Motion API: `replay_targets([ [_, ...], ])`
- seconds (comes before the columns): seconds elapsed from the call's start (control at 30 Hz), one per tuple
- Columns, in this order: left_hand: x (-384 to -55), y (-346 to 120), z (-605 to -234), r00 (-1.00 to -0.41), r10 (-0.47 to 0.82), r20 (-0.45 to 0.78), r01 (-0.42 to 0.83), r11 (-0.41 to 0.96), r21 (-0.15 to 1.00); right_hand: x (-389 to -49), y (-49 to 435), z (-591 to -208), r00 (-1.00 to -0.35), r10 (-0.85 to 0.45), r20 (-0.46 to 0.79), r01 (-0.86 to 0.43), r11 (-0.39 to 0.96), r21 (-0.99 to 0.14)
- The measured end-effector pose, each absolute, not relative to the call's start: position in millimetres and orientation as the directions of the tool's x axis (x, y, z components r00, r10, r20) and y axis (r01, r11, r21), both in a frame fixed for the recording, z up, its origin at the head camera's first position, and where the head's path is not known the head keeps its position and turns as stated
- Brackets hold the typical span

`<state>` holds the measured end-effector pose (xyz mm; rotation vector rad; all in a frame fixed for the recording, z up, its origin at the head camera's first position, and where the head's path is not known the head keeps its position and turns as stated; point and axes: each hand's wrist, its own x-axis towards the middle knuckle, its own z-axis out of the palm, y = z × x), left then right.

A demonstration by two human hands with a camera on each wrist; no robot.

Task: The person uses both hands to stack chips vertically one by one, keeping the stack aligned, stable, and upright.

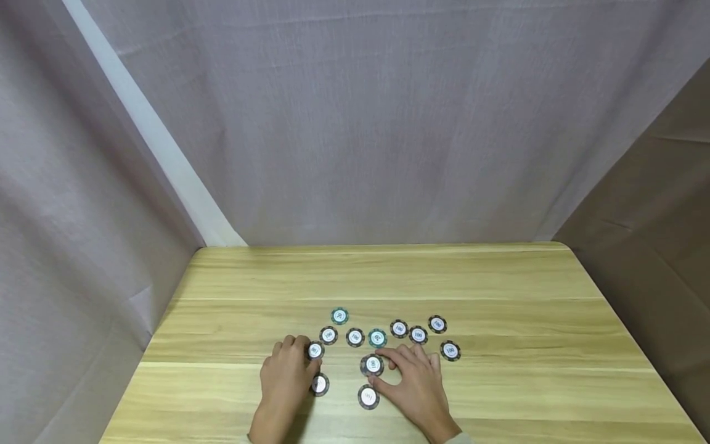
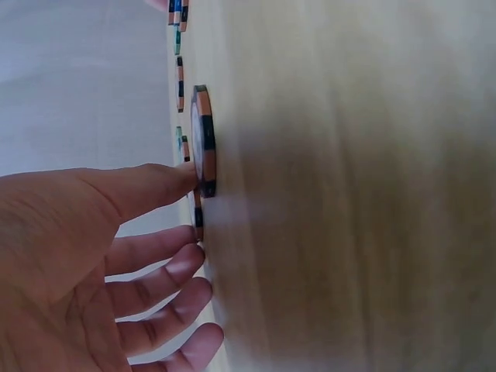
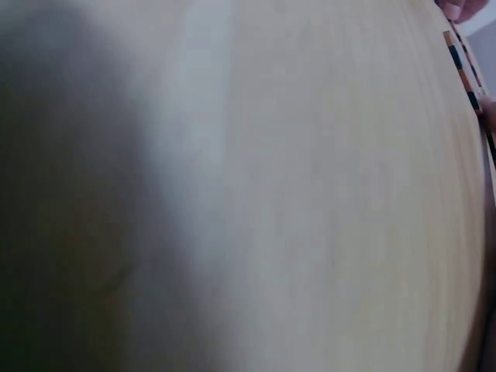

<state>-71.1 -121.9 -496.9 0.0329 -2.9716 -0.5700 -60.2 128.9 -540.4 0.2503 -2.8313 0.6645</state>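
Observation:
Several poker chips lie on the wooden table. My left hand (image 1: 285, 373) holds a black poker chip (image 1: 315, 350) between thumb and fingers. Right below that thumb lies another black chip (image 1: 320, 384), its near face edge-on in the left wrist view. With index finger and thumb, my right hand (image 1: 417, 385) pinches a black chip (image 1: 373, 364) marked 100, which overlaps a second chip's rim beneath it. One more black chip (image 1: 368, 396) sits just below the right thumb. The right wrist view shows mostly tabletop, with only a bit of the hand at its edge.
Beyond the hands lie two green chips, one farther left (image 1: 340, 316) and one in the middle (image 1: 378, 338). Black chips (image 1: 355, 337) spread around them, and others (image 1: 450, 351) lie to the right. A grey curtain (image 1: 355, 123) hangs behind the table (image 1: 499, 277).

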Motion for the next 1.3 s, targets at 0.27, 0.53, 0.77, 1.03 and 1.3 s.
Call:
replay_targets([
  [0.27, -75.3, -123.5, -497.6, -0.994, -0.066, 0.085, -0.028, 0.921, 0.389, -67.0, 126.5, -538.5, -0.964, -0.105, 0.243, -0.203, 0.881, -0.427],
  [0.53, -73.9, -120.3, -497.4, -0.997, -0.073, 0.012, -0.064, 0.929, 0.366, -67.7, 125.6, -541.8, -0.977, -0.097, 0.188, -0.176, 0.866, -0.468],
  [0.77, -76.2, -121.5, -495.5, -0.997, -0.073, 0.007, -0.066, 0.936, 0.346, -68.7, 124.8, -542.1, -0.977, -0.065, 0.202, -0.165, 0.833, -0.529],
  [1.03, -78.2, -116.4, -498.1, -0.998, -0.051, -0.026, -0.057, 0.931, 0.362, -62.3, 131.3, -539.7, -0.971, -0.063, 0.23, -0.183, 0.816, -0.548],
  [1.3, -81.0, -116.7, -500.0, -0.996, -0.076, -0.055, -0.091, 0.925, 0.368, -62.1, 135.8, -540.5, -0.957, -0.084, 0.277, -0.238, 0.775, -0.585],
])
